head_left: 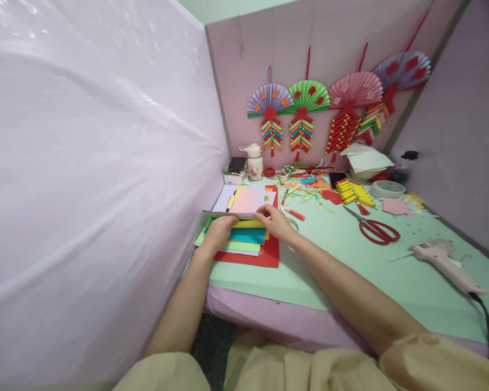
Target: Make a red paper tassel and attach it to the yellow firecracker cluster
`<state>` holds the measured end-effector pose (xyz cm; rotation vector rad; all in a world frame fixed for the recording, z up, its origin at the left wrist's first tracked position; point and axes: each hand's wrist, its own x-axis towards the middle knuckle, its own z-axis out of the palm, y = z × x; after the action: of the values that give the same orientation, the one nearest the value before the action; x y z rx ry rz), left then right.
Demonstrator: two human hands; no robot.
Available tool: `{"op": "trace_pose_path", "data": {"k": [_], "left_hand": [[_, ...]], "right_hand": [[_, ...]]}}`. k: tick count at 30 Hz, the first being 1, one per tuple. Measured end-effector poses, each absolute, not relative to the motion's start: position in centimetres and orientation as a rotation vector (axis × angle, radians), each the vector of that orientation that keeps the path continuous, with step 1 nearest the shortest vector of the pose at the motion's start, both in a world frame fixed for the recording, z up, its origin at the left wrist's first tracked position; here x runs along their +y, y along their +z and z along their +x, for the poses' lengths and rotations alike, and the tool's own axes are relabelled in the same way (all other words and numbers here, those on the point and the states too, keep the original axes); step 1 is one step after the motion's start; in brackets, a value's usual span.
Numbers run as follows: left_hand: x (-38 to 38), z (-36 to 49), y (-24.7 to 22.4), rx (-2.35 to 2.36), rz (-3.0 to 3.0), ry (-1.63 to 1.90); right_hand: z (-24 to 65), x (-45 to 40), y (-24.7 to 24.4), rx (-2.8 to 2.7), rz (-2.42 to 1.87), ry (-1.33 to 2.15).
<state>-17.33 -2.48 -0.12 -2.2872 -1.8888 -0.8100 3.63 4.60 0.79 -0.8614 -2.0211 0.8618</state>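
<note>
A stack of coloured paper sheets lies at the left of the table, with a red sheet [269, 256] at the bottom and a blue sheet [248, 235] higher up. My left hand [222, 231] and my right hand [272, 219] grip the near edge of the upper sheets and lift it off those below. On these raised sheets rest a lilac sheet [225, 199] and a pink sheet [246, 201]. The fingers of both hands are closed on the paper edge, the left thumb and fingertips partly hidden by it.
Red-handled scissors [378, 231], a glue gun [448, 265] and a tape roll [387, 189] lie to the right. Paper scraps [305, 184], a bottle [255, 163] and a yellow firecracker piece [355, 194] are behind. Paper fans [309, 96] hang on the back wall; a pale curtain [106, 190] borders the left.
</note>
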Motion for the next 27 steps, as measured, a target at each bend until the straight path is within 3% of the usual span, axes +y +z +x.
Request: {"op": "trace_pose_path", "data": {"k": [9, 13, 19, 27], "left_hand": [[-2.9, -16.6, 0.9, -2.103, -2.134, -1.213], [-2.9, -16.5, 1.2, -2.112, -2.086, -1.268], [-2.6, -16.6, 1.2, -2.022, -2.108, -1.285], [-2.5, -16.9, 0.5, -1.938, -2.120, -1.254]], "right_hand": [[6.8, 3.4, 1.5, -2.108, -0.806, 0.614], [7.5, 2.0, 1.6, -2.090, -0.744, 0.432], [7.3, 2.0, 1.1, -2.315, -0.968, 0.477], [6.0, 2.0, 0.4, -2.716, -0.824, 0.343]]}}
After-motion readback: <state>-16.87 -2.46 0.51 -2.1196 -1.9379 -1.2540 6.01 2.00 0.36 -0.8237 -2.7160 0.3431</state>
